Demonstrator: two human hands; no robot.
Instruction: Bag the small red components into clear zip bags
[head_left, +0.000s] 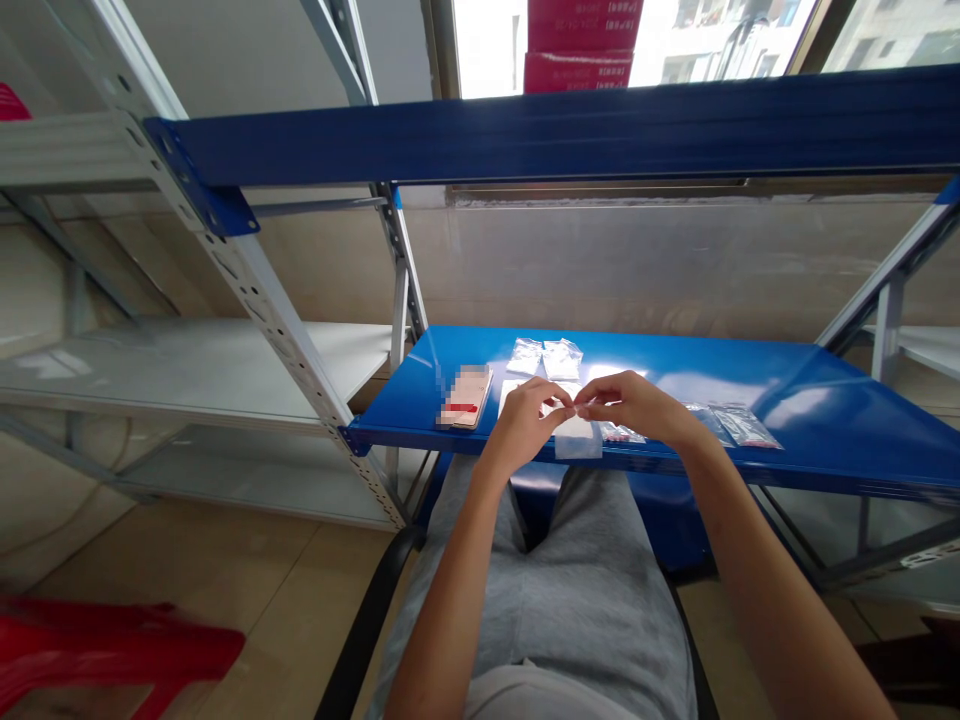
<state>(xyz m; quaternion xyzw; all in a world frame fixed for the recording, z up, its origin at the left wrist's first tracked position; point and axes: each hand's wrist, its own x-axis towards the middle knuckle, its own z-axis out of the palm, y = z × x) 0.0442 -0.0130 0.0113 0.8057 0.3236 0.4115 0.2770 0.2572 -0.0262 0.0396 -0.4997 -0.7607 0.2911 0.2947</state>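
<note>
At the front edge of the glossy blue metal worktop [795,400], a small, square, translucent whitish bag [577,443] lies between the person's hands, its lower end reaching over the rim. The left hand [523,428] and right hand [637,403] meet at their fingertips, thumb and forefinger of each pinched together, seemingly on the bag's upper edge; anything smaller between them is too tiny to make out. The step in hand looks like fine work at the bag's mouth, perhaps parting or pressing it. The next move would call for a light, even grip from both sides. Two clear, crinkled plastic packets [562,361] lie behind the hands, two flat, shiny packets [744,426] to the right, and a pinkish, rectangular phone-like object [471,395] to the left.
</note>
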